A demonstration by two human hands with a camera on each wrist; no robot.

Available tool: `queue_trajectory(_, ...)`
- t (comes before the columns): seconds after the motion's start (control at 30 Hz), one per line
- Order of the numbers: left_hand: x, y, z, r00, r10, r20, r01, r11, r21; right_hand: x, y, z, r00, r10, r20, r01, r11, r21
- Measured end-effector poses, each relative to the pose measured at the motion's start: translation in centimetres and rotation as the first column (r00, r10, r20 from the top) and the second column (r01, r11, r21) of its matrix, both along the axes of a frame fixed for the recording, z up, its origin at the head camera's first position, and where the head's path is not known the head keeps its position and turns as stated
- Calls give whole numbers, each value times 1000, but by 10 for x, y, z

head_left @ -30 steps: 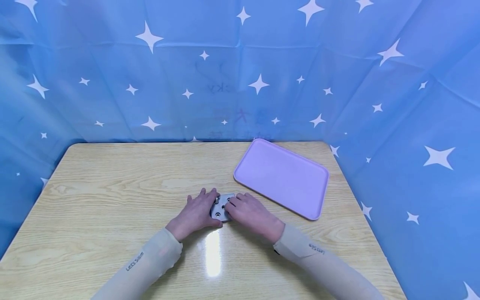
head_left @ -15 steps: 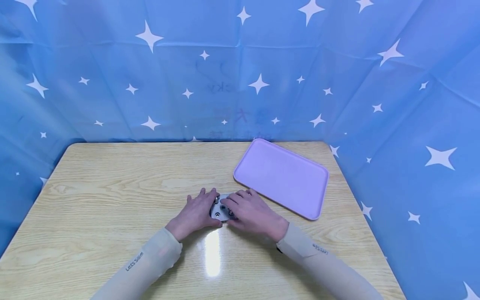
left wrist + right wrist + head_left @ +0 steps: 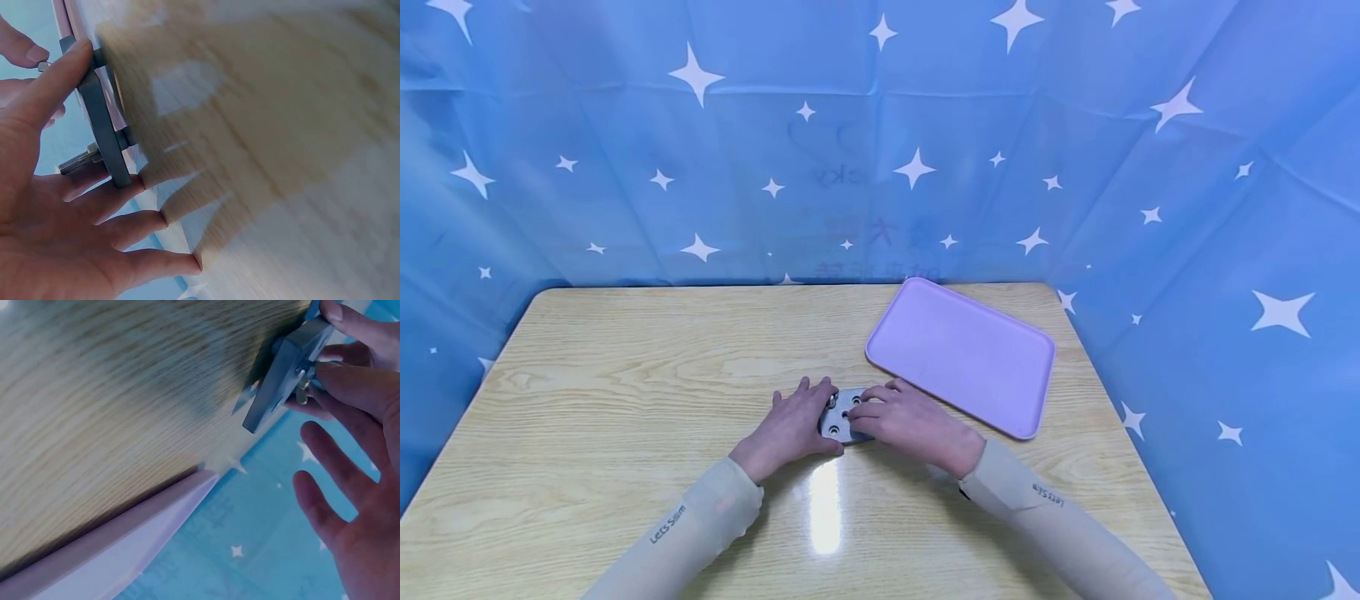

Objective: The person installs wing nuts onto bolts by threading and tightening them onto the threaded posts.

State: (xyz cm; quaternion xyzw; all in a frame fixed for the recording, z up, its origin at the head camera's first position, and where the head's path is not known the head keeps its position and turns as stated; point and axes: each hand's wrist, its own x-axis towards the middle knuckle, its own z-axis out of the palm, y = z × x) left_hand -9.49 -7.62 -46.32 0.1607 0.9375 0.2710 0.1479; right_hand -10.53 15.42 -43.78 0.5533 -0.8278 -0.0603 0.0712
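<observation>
A thick grey metal plate (image 3: pixel 841 427) with several round holes stands on short feet on the wooden table. My left hand (image 3: pixel 788 429) grips its left side, the thumb at the front edge and the fingers at the back. A threaded bolt with a nut (image 3: pixel 80 161) stands up from the plate beside the left fingers. My right hand (image 3: pixel 910 423) is over the plate's right half, its thumb and index finger pinching a small metal bolt (image 3: pixel 44 66), mostly hidden by the fingertips. In the right wrist view, a brass-coloured piece (image 3: pixel 302 395) shows just past the right thumb.
A shallow purple tray (image 3: pixel 966 358) lies askew at the back right of the table (image 3: pixel 625 358), a short way beyond the right hand. A blue curtain with white stars (image 3: pixel 775 150) hangs behind the table and along its right side.
My right hand was lower over the plate's front right, shifted over it half a second ago, and now has drawn slightly right, baring the middle hole. My left hand keeps its grip.
</observation>
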Motion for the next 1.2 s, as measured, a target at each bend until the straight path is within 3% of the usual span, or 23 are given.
queue_trajectory(0.4, 1, 1, 2, 1000, -2, 2, 2, 1000, 2, 4, -11, -10, 991, -96, -96, 88, 993, -85)
queue_trajectory(0.57, 0, 1, 2, 1000, -3, 4, 3, 1000, 2, 9, -17, -15, 986, -161, -35, 153, 975, -163)
queue_trajectory(0.73, 1, 1, 1, 1000, -8, -7, 8, 1000, 8, 9, -18, -14, 977, -208, 47, 213, 961, -179)
queue_trajectory(0.87, 0, 1, 1, 1000, -9, -5, 9, 1000, 9, 4, -9, -6, 984, -138, 115, 155, 976, -154)
queue_trajectory(1.03, 0, 0, 1, 1000, -7, 1, 7, 1000, 12, -1, 1, 2, 995, -5, 98, 8, 1000, -30)
queue_trajectory(1.2, 0, 0, 0, 1000, 4, 9, -4, 1000, 14, -2, 2, 4, 998, 9, 67, -10, 1000, 22)
